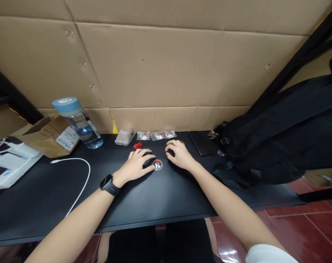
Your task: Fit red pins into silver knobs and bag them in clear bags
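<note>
My left hand rests palm down on the black table, fingers spread. Its thumb tip reaches the edge of a small round silver disc with a red middle. My right hand lies to the right of the disc, fingers curved and thumb apart, with nothing visible in its grasp. Part of a round thing shows behind its knuckles, too hidden to make out. Beyond the hands lie similar discs in clear wrappers. A bundle of red cord sits just behind my left fingers, near a stack of clear plastic bags.
On the left stand a blue-lidded water bottle, an opened cardboard box and a white power strip; a white cable curves over the table. At right are a dark flat pad, keys and a black backpack. Cardboard walls the back.
</note>
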Demonstrator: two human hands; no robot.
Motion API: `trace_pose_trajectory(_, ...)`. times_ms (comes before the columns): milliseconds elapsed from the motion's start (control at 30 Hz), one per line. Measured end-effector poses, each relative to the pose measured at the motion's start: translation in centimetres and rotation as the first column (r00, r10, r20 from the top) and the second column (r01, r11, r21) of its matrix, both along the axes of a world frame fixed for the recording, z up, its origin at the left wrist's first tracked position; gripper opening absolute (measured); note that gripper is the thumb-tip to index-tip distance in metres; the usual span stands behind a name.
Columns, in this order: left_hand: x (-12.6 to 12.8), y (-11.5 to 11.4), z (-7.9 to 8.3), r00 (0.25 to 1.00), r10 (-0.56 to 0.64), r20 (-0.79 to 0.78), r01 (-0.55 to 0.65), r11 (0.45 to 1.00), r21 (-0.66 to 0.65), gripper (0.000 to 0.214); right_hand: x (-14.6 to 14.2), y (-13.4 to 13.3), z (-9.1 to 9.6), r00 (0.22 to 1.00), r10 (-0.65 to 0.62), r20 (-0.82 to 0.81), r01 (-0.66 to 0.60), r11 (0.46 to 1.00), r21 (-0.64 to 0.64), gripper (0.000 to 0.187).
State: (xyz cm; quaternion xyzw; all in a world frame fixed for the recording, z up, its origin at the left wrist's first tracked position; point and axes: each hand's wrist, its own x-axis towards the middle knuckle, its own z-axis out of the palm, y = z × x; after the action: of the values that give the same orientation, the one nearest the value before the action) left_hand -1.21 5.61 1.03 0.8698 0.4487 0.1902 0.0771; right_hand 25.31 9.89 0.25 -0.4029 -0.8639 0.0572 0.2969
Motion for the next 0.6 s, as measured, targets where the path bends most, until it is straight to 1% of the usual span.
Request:
trace_pose_trajectory(67,-0.5,0.5,0.5,0.998,0.045,0.034,-0.046,0.998,0.032,0.027,1.0,0.7,-0.2,0.989,-0.143,0.040,0.143,0.990,0.009,0.016)
trace_pose_trajectory(100,-0.9,0.8,0.7,0.995,0.084,0.047,-0.086,0.994,0.060,0.023,1.5,1.0,-0.3,0.980,-0.192,0.059,0.192,0.981,0.009,0.019)
trace_pose_trajectory(167,-1.6,1.5,0.9,0.978,0.193,0.072,-0.202,0.969,0.143,0.019,2.5,1.5,-0.5,0.959,-0.271,0.084,0.272,0.962,0.000,0.023)
trace_pose_trajectory(233,-2.2,2.2,0.8,0.953,0.288,0.095,-0.302,0.930,0.208,0.018,3.1,1.9,-0.6,0.932,-0.346,0.107,0.351,0.936,-0.026,0.024)
trace_pose_trajectory(300,-2.7,2.8,0.4,0.940,0.323,0.110,-0.340,0.913,0.225,0.017,3.5,2.2,-0.6,0.905,-0.403,0.136,0.413,0.908,-0.063,0.024)
trace_pose_trajectory(400,-3.1,3.5,-0.3,0.928,0.355,0.110,-0.372,0.895,0.245,0.020,3.7,2.4,-0.5,0.888,-0.429,0.166,0.449,0.885,-0.119,0.024)
trace_pose_trajectory(500,-3.1,3.8,-0.7,0.913,0.395,0.104,-0.409,0.874,0.263,0.023,3.8,2.6,-0.4,0.891,-0.423,0.165,0.447,0.881,-0.157,0.024)
trace_pose_trajectory(600,-3.0,4.0,-0.9,0.908,0.408,0.094,-0.417,0.865,0.279,0.024,3.8,2.7,-0.3,0.893,-0.422,0.157,0.445,0.878,-0.174,0.025)
